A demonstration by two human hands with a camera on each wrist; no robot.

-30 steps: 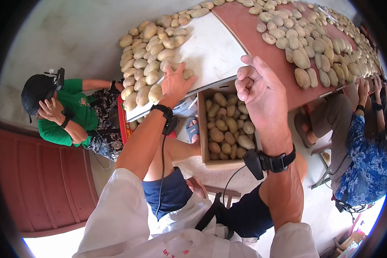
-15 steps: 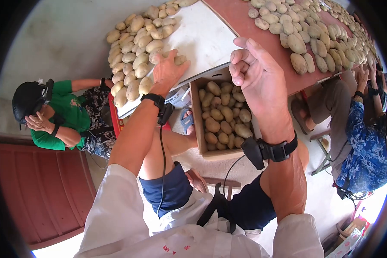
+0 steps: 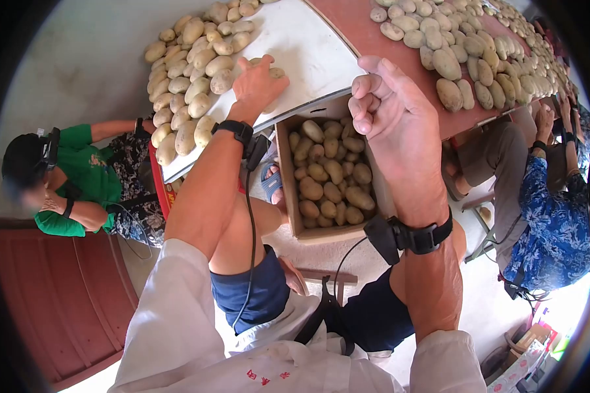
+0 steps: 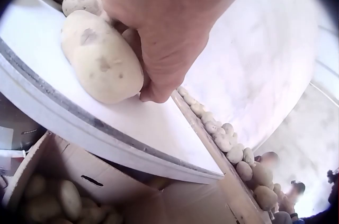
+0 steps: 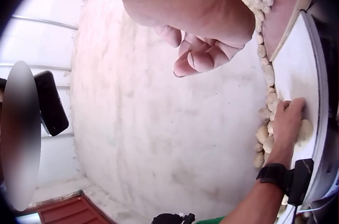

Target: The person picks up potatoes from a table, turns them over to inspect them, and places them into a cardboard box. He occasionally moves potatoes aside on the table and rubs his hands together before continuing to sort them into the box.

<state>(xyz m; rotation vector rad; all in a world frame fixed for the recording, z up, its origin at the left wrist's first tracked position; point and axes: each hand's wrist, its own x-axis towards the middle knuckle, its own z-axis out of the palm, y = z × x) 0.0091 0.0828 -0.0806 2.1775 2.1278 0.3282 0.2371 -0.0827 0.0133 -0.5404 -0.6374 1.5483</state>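
My left hand (image 3: 259, 85) is over the white tabletop (image 3: 301, 42), its fingers bent down around a potato. In the left wrist view, a large pale potato (image 4: 103, 60) with dark blemishes lies against the palm side, and part of another shows in shadow between fingers and thumb. A spread of potatoes (image 3: 190, 72) covers the tabletop's left part, close beside this hand. Raised above the cardboard box (image 3: 328, 233), my right hand (image 3: 400, 114) has loosely bent fingers and holds nothing. Many potatoes (image 3: 334, 171) lie inside the box.
A red tabletop (image 3: 344, 23) adjoins the white one and carries many more potatoes (image 3: 446, 62). One person in a green shirt (image 3: 78, 173) sits at left; another in a blue patterned shirt (image 3: 550, 229) sits at right. Cables hang from both wrist cameras.
The left hand has moved away from the potato spread and farther over the white top, with a potato now showing under its palm. The right hand keeps its raised pose. The head view has shifted.
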